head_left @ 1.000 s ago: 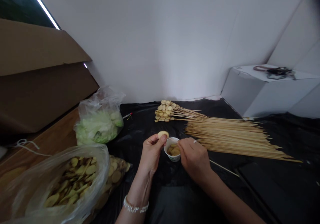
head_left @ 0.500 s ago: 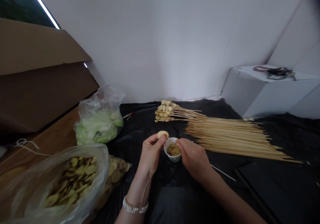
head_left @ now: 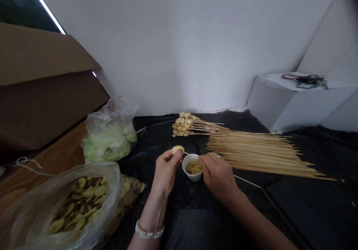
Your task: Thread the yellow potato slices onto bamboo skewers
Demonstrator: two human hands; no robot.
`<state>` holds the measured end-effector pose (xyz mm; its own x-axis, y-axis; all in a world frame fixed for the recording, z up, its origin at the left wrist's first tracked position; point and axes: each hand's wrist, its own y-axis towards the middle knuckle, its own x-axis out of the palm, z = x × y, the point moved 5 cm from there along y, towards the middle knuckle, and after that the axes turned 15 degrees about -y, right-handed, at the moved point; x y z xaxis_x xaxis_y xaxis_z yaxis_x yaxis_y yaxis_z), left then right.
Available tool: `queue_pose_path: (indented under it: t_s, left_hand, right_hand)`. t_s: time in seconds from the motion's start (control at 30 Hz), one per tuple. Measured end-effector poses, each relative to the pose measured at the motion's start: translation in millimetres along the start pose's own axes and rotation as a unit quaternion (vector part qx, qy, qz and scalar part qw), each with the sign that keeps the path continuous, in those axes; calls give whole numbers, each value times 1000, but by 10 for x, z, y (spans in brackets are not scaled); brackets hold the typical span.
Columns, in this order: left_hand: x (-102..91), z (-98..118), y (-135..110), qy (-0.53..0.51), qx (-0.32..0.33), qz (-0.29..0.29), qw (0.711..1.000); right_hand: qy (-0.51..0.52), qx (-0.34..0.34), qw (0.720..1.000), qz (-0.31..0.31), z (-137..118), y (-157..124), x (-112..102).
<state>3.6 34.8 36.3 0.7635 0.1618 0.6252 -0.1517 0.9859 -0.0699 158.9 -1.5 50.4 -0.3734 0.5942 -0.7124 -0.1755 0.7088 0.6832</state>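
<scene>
Between the thumb and fingers of my left hand (head_left: 166, 170) is a round, pale yellow potato slice (head_left: 178, 149). My right hand (head_left: 219, 175) pinches a thin wooden skewer (head_left: 247, 181), whose tail sticks out behind the hand to the lower right. The skewer's front part runs across the top of a white paper cup (head_left: 192, 171) to the potato slice. How deep the tip sits in the slice is hidden by my left fingers. Several potato slices (head_left: 194, 167) lie inside the cup, which stands between my hands on black plastic sheeting (head_left: 192, 212).
Skewers with potato slices (head_left: 183, 125) lie beyond the cup. A wide spread of bare skewers (head_left: 263, 153) is to the right. On the left are an open bag of potato slices (head_left: 81, 205), a bag of pale green vegetable (head_left: 112, 140) and a cardboard box (head_left: 47, 104).
My left hand with the potato slice has shifted slightly left, away from the right hand. More skewer shows between slice and cup, and its tail has tilted flatter.
</scene>
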Motion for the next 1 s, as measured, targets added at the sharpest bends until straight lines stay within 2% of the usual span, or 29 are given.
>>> queue_pose_path:
  t_s: [0.17,0.33,0.4,0.5,0.7,0.83,1.0]
  left_hand:
    - [6,-3,-1,2,-18,-17,1000]
    - [-7,16,4,14,-28,-25,999]
    - [-13,6,6,19,-34,-25,999]
    - [-20,-16,7,19,-37,-22,999]
    - [6,-36,-9,17,-34,-36,999]
    - [9,-28,-15,13,-38,-35,999]
    - [35,-34,-37,14,-43,-51,998]
  right_hand:
    - [20,15,1000,-11,-23,8,-4]
    - [70,14,991,-110,-9,7,75]
    - [104,13,986,-129,7,12,88]
    - [109,18,989,-101,33,27,67]
    - [45,3,998,-33,24,19,44]
    - [5,-13,999,-53,-7,6,59]
    - [54,-3,994,-98,1,9,76]
